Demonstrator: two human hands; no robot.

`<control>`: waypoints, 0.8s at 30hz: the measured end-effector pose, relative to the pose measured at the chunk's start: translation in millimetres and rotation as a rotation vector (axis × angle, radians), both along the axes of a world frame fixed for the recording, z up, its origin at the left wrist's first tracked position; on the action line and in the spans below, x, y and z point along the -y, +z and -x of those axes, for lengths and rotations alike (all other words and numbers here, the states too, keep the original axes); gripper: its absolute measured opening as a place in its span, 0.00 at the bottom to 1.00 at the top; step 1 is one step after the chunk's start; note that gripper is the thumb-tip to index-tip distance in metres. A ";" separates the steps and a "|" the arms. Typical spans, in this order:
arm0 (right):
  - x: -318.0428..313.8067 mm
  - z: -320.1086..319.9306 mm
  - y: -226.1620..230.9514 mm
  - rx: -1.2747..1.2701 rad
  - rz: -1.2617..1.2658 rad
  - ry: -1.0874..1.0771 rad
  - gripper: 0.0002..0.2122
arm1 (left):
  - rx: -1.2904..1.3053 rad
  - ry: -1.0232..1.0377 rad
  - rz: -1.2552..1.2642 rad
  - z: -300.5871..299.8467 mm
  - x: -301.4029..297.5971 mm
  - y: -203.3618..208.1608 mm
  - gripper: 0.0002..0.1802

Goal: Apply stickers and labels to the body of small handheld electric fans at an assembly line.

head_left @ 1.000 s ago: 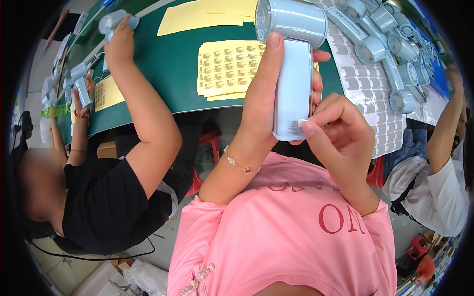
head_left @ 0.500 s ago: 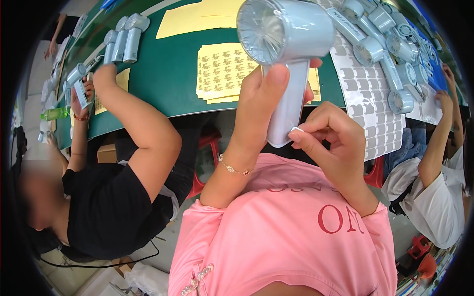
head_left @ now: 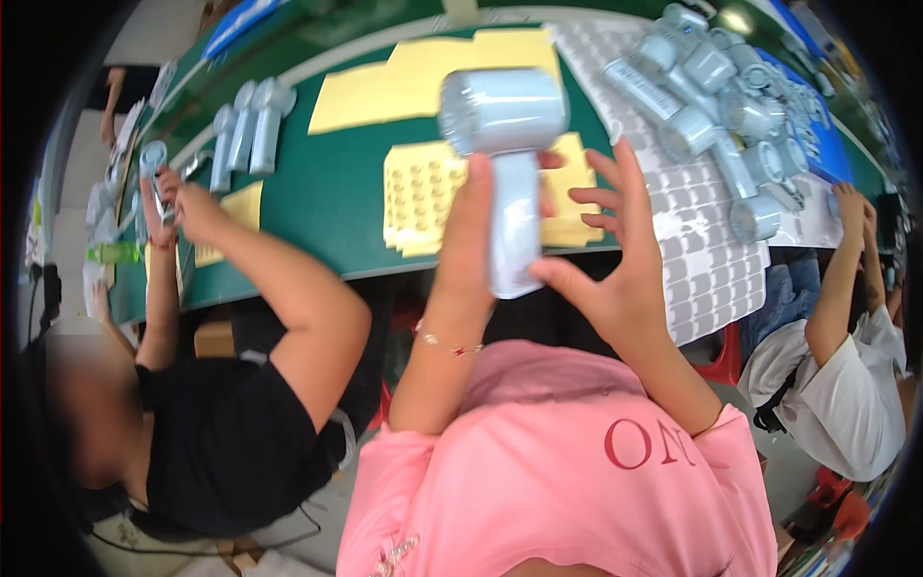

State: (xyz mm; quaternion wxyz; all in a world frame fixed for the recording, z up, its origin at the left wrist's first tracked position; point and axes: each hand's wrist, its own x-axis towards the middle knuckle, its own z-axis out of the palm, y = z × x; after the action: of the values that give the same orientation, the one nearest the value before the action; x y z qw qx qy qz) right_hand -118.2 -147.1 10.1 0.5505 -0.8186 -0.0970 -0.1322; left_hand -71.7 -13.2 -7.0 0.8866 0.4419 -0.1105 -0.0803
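My left hand (head_left: 468,226) is wrapped around the handle of a light-blue handheld fan (head_left: 515,216), held upright over the table's front edge with its round head at the top. The fan's surface is shiny and wrinkled, like clear film. To the right of the handle, my right hand (head_left: 620,252) is open with its fingers spread. Its thumb tip is close to the handle's lower end; whether they touch I cannot tell. A small whitish piece (head_left: 616,132) shows at the raised index fingertip, blurred.
Yellow label sheets (head_left: 415,197) lie on the green table (head_left: 322,207). At the right, a grey-and-white die-cut sheet (head_left: 707,231) lies beside a pile of blue fans (head_left: 735,106). Several fans (head_left: 252,130) rest at the left. Co-workers sit on both sides.
The fan has moved lower and farther from me in my left hand. My right hand has gone from pinching a small white piece at the handle's lower end to spread fingers.
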 end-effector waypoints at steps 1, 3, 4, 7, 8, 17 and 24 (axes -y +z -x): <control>9.4 -11.5 -5.2 -0.006 -0.046 -0.048 0.43 | 0.009 0.006 -0.036 -13.6 -7.2 -6.8 0.33; 34.9 -44.0 -2.0 -0.031 -0.107 -0.108 0.35 | -0.088 0.266 -0.560 -37.8 -31.7 4.8 0.32; 53.7 -63.6 4.2 0.016 -0.074 -0.120 0.34 | -0.153 0.396 -0.895 -54.8 -42.0 8.8 0.32; 123.7 -146.6 34.4 0.360 0.555 -0.272 0.37 | 0.088 0.857 -1.777 -100.6 -58.0 -3.1 0.33; 145.5 -181.1 40.3 0.526 0.785 -0.303 0.38 | 0.074 0.939 -1.865 -113.4 -66.5 -11.7 0.33; 180.0 -334.0 8.9 -0.375 1.339 -0.122 0.42 | -0.196 0.874 -2.132 -117.2 -97.3 -33.1 0.37; 180.6 -272.7 63.1 0.064 0.676 -0.171 0.44 | 0.321 0.803 -1.443 -63.9 -44.8 4.5 0.29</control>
State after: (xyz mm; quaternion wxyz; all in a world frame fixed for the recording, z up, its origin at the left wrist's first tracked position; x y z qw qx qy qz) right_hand 154.5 -327.7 73.2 0.2318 -0.9552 -0.0836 -0.1638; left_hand -7.9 31.7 -2.5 0.3214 0.9121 0.0086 0.2543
